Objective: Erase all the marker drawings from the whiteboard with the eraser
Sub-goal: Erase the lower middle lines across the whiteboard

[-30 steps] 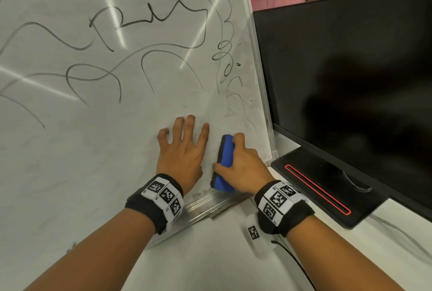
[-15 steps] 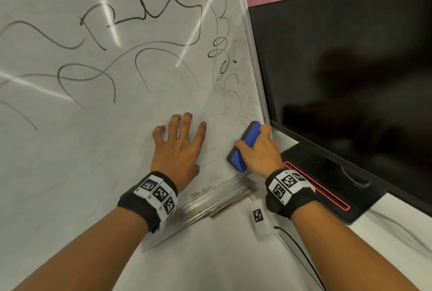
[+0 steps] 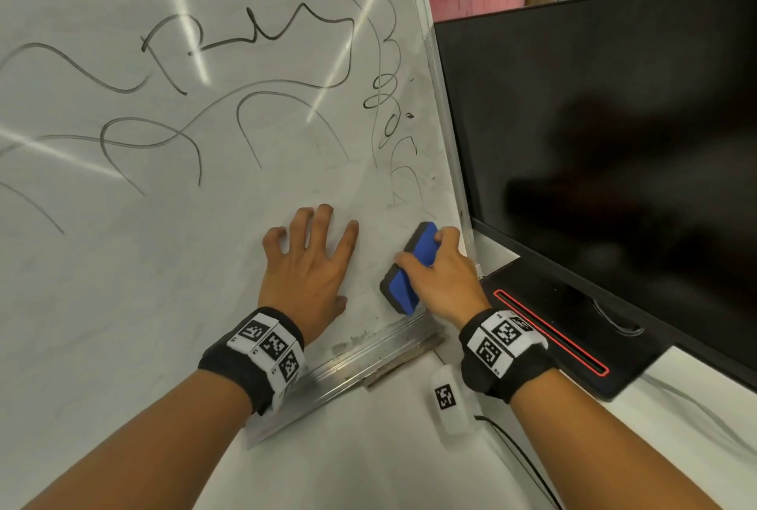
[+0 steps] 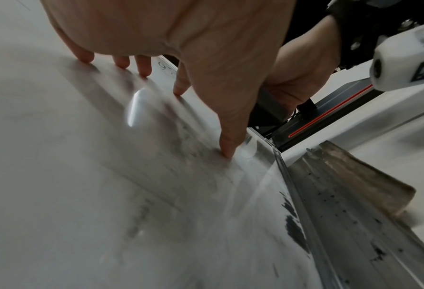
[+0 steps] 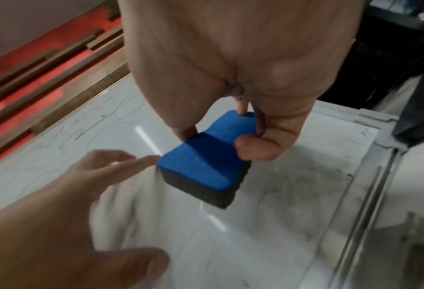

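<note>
**Q:** Where are the hands and the eraser?

**A:** The right hand grips a blue eraser, thumb on one side and fingers curled over the other, its dark felt face pressed flat on the whiteboard. It sits in the board's lower right corner, just beside the metal frame and just above the tray. The left hand lies spread on the board just beside it, fingers straight, fingertips touching the surface, holding nothing.

**Q:** What has just changed?

**A:** A second ago the eraser stood upright, close by the left hand. It has since slid right towards the frame and now lies tilted. The left hand has barely moved.

**Q:** What does that mean for the job?

**A:** The corner looks smeared grey rather than lined, so that patch seems mostly wiped. Black scribbles cover the upper board, and faint loops run up the right edge. Most of the erasing appears still ahead.
</note>
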`<state>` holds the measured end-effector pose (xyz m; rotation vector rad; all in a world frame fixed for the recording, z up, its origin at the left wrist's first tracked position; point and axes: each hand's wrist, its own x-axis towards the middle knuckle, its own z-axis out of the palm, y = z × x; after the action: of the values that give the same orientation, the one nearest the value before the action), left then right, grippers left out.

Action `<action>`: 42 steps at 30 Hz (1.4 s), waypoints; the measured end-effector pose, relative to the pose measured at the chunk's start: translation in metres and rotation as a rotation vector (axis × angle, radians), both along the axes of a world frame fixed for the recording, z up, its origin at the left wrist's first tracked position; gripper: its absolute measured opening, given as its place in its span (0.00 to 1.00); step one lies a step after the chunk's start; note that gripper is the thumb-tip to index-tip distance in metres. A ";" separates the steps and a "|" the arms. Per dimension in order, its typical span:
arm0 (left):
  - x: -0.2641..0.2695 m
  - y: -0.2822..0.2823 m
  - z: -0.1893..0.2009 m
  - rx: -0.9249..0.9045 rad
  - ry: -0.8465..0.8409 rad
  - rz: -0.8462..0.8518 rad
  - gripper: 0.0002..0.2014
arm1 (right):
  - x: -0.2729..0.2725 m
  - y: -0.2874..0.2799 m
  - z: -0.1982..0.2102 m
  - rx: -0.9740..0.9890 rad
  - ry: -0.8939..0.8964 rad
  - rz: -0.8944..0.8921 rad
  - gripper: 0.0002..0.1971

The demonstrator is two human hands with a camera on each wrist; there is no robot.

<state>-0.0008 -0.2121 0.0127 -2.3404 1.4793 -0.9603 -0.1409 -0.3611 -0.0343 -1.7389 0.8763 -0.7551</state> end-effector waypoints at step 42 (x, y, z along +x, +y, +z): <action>0.024 0.016 0.037 -0.099 0.004 -0.012 0.60 | 0.032 -0.013 0.052 -0.296 -0.102 -0.154 0.33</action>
<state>0.0229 -0.1961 0.0493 -2.4056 1.4805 -1.0562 -0.1086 -0.3746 0.0182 -1.8847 0.8684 -1.1122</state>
